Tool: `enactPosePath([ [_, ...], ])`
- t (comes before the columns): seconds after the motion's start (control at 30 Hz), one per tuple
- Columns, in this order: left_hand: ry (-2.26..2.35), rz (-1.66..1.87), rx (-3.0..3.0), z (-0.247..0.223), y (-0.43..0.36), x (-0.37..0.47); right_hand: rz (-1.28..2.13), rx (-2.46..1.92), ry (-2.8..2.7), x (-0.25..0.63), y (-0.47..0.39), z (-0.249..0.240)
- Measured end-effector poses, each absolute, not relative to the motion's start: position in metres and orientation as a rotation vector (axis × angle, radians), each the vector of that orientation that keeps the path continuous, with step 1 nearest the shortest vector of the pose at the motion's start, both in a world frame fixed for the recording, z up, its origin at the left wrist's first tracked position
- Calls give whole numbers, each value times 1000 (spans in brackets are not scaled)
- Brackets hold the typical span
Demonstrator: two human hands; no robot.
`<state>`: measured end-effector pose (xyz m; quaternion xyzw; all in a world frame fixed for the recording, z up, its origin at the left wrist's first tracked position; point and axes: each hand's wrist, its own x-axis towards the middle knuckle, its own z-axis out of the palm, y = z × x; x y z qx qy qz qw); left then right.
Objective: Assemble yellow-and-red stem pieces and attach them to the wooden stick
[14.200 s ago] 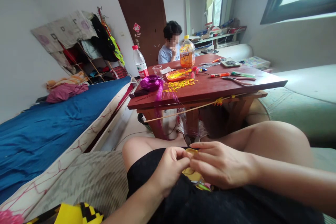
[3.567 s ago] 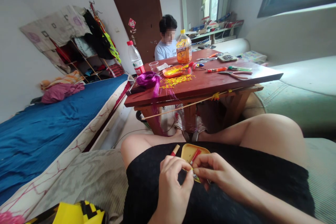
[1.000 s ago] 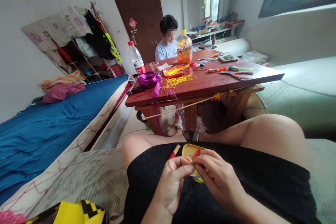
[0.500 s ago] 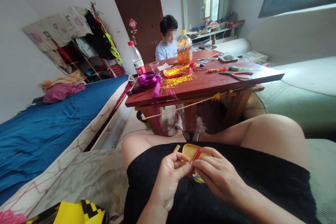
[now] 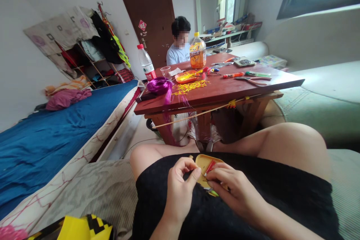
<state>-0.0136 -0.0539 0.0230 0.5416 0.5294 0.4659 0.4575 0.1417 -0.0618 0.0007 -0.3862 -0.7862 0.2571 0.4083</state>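
Observation:
My left hand (image 5: 181, 189) is raised over the lap, thumb and forefinger pinched together. Whatever is between those fingertips is too small to name. Just right of it, my right hand (image 5: 236, 189) has its fingers closed in a pinch, with a thin dark strand faintly visible at the tips. A small red stick with a pale tip (image 5: 210, 166) shows at the right fingertips; I cannot tell whether it is held or lies behind them. Beneath both hands a shallow yellow tray (image 5: 202, 160) rests on the black cloth (image 5: 165, 168). A green piece (image 5: 213, 192) peeks out below the tray.
A red-brown table (image 5: 219, 93) stands ahead, bearing a purple thread bundle (image 5: 160, 85), yellow stems (image 5: 189, 87), an orange dish (image 5: 185, 79), pliers (image 5: 255, 79) and bottles. A thin stick (image 5: 191, 115) runs along its front edge. Another person (image 5: 176, 53) sits beyond. A blue bed (image 5: 64, 127) lies left.
My hands have drawn slightly apart: the left fingertips have shifted a little left, away from the right ones. More of the yellow tray shows between them.

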Motion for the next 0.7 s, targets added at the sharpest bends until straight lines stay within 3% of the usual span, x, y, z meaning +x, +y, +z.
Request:
enactPosePath([
  [0.27, 1334, 839, 1841, 29, -58, -11, 824, -1048, -1931, 140, -62, 2],
  [0.5, 1490, 1017, 2081, 34, -56, -17, 956, -1126, -1823, 141, -62, -5],
  [0.7, 1407, 726, 2221, 31, -57, -12, 982, -1105, -1847, 139, -63, -2],
])
